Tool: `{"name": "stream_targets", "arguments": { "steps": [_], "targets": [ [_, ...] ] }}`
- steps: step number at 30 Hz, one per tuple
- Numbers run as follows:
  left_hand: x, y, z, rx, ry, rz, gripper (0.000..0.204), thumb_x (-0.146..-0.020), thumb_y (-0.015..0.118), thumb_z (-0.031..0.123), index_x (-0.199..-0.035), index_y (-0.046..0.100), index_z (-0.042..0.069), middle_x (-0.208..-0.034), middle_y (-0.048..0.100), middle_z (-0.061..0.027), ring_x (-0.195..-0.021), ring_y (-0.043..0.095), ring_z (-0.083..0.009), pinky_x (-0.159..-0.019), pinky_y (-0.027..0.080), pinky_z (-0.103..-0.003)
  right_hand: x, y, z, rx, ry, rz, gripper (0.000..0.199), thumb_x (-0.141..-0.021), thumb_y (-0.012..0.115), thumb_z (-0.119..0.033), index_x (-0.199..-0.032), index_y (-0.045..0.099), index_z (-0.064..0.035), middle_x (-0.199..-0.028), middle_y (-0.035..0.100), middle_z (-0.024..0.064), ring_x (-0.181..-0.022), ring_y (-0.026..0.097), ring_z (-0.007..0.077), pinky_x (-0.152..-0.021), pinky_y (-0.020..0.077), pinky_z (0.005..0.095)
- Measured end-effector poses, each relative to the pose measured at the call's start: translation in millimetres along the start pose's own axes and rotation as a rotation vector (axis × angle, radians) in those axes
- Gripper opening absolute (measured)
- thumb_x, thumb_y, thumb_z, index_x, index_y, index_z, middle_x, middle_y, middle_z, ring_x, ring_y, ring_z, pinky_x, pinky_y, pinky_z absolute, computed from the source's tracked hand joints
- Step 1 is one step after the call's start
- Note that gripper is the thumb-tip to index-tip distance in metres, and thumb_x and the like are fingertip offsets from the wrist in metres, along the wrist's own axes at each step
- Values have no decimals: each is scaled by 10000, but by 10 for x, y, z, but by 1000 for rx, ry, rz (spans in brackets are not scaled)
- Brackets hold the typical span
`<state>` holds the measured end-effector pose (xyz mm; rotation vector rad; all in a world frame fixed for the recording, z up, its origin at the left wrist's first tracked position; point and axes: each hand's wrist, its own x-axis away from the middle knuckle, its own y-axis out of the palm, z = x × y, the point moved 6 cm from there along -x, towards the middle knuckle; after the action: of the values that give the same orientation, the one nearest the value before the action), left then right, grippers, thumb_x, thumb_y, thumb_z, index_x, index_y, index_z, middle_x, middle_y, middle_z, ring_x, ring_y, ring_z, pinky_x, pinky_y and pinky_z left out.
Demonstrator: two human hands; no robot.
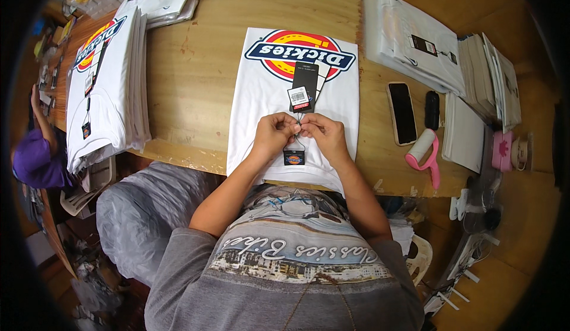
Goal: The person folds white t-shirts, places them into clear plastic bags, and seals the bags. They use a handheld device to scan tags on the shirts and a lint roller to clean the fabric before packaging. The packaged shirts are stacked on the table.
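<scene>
A folded white T-shirt (249,93) with a red, yellow and blue printed logo lies on the table in front of me, its collar side toward my body. Above its lower middle, my left hand (276,134) and my right hand (324,134) meet fingertip to fingertip. Both pinch the thin dark cord (298,119) of the hang tag. Beyond my fingers, the black hang tag (306,77) with a white barcode sticker rests over the print. A small black neck label (294,157) sits on the near side, joined by the cord's loop.
Folded white shirts (139,81) are stacked at left, more bagged shirts (415,40) at far right. A phone (402,114), a black object (431,110) and a pink-handled lint roller (423,150) lie to my right. Grey plastic bags (142,212) bulge below the table's left edge. Another person (41,153) is at far left.
</scene>
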<state>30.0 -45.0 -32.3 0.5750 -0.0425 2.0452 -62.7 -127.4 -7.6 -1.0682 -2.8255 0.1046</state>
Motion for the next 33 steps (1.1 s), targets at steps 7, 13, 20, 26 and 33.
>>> {"name": "stream_targets", "arguments": {
  "steps": [7, 13, 20, 26, 33],
  "targets": [
    [25, 2, -3, -26, 37, 54, 73, -758, 580, 29, -714, 553, -24, -560, 527, -13, -453, 439, -47, -419, 344, -184, 34, 25, -98, 211, -154, 47, 84, -737, 553, 9, -818, 558, 31, -641, 588, 91, -571, 587, 130, -526, 454, 228],
    [41, 2, 12, -56, 42, 63, 69, -754, 585, 30, -725, 557, -26, -564, 531, -16, -459, 444, -48, -423, 348, -185, 34, 45, -99, 218, -141, 38, 69, -743, 542, 10, -809, 547, 30, -624, 575, 90, -567, 581, 130, -526, 450, 229],
    [33, 9, 4, 24, 33, 26, 73, -756, 586, 40, -769, 563, -27, -592, 550, -18, -486, 466, -48, -442, 372, -177, -7, -25, 18, -78, 37, -92, 82, -780, 523, -1, -847, 550, 39, -699, 595, 54, -631, 557, 82, -587, 454, 201],
    [24, 25, 18, -7, 66, -7, 85, -751, 597, 47, -779, 557, -23, -604, 549, -14, -502, 477, -49, -468, 389, -176, 24, -273, -36, 32, 94, 31, 115, -793, 527, -35, -887, 562, 21, -720, 600, 73, -646, 555, 77, -607, 447, 204],
    [42, 7, 24, -96, 124, 2, 104, -748, 604, 54, -793, 554, -26, -607, 545, -10, -517, 485, -48, -492, 398, -185, 60, -2685, -417, 1377, 665, 966, 358, -778, 539, -270, -1089, 503, -98, -1108, 470, 186, -1003, 460, 329, -839, 383, 400]
  ]
}}
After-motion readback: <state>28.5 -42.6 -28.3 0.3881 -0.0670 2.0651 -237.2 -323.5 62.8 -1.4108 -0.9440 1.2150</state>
